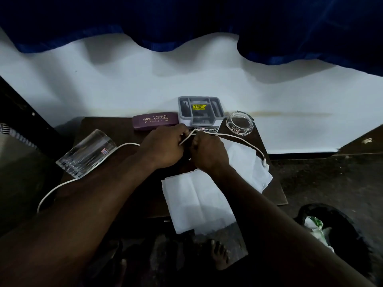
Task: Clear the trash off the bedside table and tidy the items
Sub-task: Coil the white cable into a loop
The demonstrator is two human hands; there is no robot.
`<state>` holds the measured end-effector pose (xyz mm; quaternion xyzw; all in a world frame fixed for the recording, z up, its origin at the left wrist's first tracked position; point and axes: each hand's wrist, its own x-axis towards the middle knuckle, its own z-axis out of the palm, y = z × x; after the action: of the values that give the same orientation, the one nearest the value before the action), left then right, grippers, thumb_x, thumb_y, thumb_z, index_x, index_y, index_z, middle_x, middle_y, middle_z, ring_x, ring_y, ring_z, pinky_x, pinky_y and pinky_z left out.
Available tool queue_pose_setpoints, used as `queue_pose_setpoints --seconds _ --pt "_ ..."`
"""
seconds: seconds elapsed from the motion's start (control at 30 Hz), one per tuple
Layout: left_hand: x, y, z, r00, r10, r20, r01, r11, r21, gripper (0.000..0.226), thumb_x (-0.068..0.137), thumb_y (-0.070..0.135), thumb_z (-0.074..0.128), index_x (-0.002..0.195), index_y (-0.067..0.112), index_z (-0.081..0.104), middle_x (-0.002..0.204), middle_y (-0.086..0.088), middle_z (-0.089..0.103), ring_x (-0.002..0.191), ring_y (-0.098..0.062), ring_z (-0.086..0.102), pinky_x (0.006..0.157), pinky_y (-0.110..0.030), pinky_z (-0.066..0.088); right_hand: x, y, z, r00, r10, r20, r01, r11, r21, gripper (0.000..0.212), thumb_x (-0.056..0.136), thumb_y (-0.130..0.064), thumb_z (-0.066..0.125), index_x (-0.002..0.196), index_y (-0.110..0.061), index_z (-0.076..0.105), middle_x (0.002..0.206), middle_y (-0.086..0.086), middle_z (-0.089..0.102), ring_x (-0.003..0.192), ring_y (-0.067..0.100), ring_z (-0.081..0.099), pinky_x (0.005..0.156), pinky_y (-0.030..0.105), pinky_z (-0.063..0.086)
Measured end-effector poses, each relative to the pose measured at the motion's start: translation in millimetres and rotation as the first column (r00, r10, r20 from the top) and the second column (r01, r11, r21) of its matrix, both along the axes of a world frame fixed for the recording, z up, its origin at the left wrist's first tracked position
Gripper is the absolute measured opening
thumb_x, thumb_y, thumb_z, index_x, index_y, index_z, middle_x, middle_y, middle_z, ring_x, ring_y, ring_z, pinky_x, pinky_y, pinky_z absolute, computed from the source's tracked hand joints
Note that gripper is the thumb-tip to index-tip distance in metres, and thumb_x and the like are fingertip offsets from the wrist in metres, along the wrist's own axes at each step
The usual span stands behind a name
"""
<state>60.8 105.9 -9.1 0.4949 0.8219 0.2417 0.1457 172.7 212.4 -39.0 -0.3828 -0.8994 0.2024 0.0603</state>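
Observation:
A white cable (238, 137) runs across the dark bedside table (99, 125). My left hand (163, 148) and my right hand (209, 154) meet at the table's middle, and both grip the cable where it bends between them. One end trails left past a drinking glass (87, 154) lying on its side and hangs off the edge. The other end arcs right onto a crumpled white paper (248, 162). A flat white sheet (196, 199) lies at the table's front edge, overhanging it.
At the back stand a maroon spectacle case (155, 120), a grey organiser tray (200, 109) on a box, and a glass ashtray (240, 122). A black bin bag (339, 230) with trash sits on the floor at right. Behind is a white wall under a blue curtain.

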Motion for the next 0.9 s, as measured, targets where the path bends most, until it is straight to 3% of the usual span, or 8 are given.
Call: queue_pose_setpoints --seconds 0.13,0.23,0.33,0.4,0.6,0.7,0.8,0.9 --pt "8.6 6.5 1.1 0.993 0.028 0.115 -0.028 1.000 -0.006 0.047 0.084 0.023 0.065 0.128 0.032 0.055 0.116 -0.004 0.074 0.108 -0.031 0.068 0.090 -0.043 0.054 7.6 3.2 12.9 0.997 -0.014 -0.070 0.010 0.998 -0.055 0.010 0.084 -0.018 0.061 0.086 -0.027 0.062 0.098 0.005 0.074 0.095 0.033 0.068 0.070 0.028 0.041" --pt "15.1 10.8 -0.8 0.985 0.042 0.168 -0.043 0.999 -0.002 0.043 0.089 0.029 0.068 0.130 0.026 0.058 0.119 -0.005 0.074 0.109 -0.029 0.068 0.091 -0.042 0.053 12.3 6.8 18.5 0.998 0.057 -0.023 -0.057 0.998 0.004 0.016 0.084 -0.015 0.060 0.089 -0.024 0.072 0.102 0.004 0.076 0.097 0.029 0.069 0.070 0.024 0.035" --pt "22.6 17.9 -1.2 0.985 0.050 0.168 -0.048 0.999 -0.015 0.018 0.095 0.033 0.063 0.100 0.018 0.072 0.095 -0.005 0.077 0.088 -0.028 0.073 0.083 -0.041 0.056 18.8 13.3 21.6 0.998 0.067 0.021 -0.067 0.998 0.006 0.014 0.087 -0.021 0.062 0.091 -0.018 0.075 0.102 0.006 0.076 0.098 0.031 0.070 0.073 0.027 0.046" --pt "25.4 21.4 -1.3 0.982 0.085 0.168 -0.085 0.996 -0.005 0.022 0.095 0.027 0.060 0.082 0.015 0.074 0.080 -0.004 0.076 0.080 -0.027 0.073 0.077 -0.040 0.056 24.1 16.7 24.8 0.998 0.058 0.023 -0.058 0.998 -0.007 0.015 0.087 -0.024 0.064 0.092 -0.018 0.078 0.101 0.004 0.076 0.097 0.029 0.070 0.081 0.034 0.054" --pt "27.2 26.1 1.0 0.977 0.182 0.114 -0.178 0.983 -0.043 0.018 0.091 0.027 0.063 0.083 0.017 0.076 0.087 -0.008 0.076 0.087 -0.031 0.071 0.081 -0.040 0.057 36.4 17.1 27.0 0.994 -0.031 -0.104 0.019 0.993 -0.115 0.007 0.080 -0.022 0.074 0.083 -0.028 0.078 0.094 -0.002 0.078 0.093 0.023 0.071 0.081 0.033 0.055" --pt "29.0 25.5 1.2 0.979 0.181 0.089 -0.175 0.982 -0.072 0.017 0.084 0.023 0.063 0.090 0.016 0.077 0.091 -0.007 0.076 0.090 -0.030 0.071 0.082 -0.040 0.057 33.8 11.2 20.3 0.999 0.030 -0.038 -0.031 0.999 -0.021 0.013 0.085 -0.027 0.063 0.087 -0.023 0.075 0.094 0.005 0.076 0.091 0.031 0.070 0.067 0.030 0.043" --pt "31.1 26.1 5.2 0.983 0.157 0.098 -0.153 0.987 -0.047 0.019 0.080 0.022 0.060 0.090 0.018 0.077 0.093 -0.006 0.076 0.091 -0.030 0.069 0.081 -0.039 0.055 30.8 14.9 20.6 0.987 -0.046 -0.156 0.044 0.999 -0.020 0.009 0.084 -0.027 0.063 0.091 -0.023 0.063 0.096 0.006 0.074 0.092 0.033 0.068 0.067 0.032 0.044" --pt "30.4 25.3 8.6 0.983 0.110 0.145 -0.113 0.994 0.014 0.020 0.078 0.025 0.057 0.084 0.019 0.075 0.083 -0.003 0.075 0.083 -0.026 0.069 0.078 -0.040 0.055 29.5 18.3 23.7 0.968 0.006 -0.252 0.006 0.999 0.045 0.034 0.082 -0.024 0.063 0.116 -0.018 0.062 0.103 0.012 0.071 0.097 0.036 0.067 0.070 0.036 0.047"
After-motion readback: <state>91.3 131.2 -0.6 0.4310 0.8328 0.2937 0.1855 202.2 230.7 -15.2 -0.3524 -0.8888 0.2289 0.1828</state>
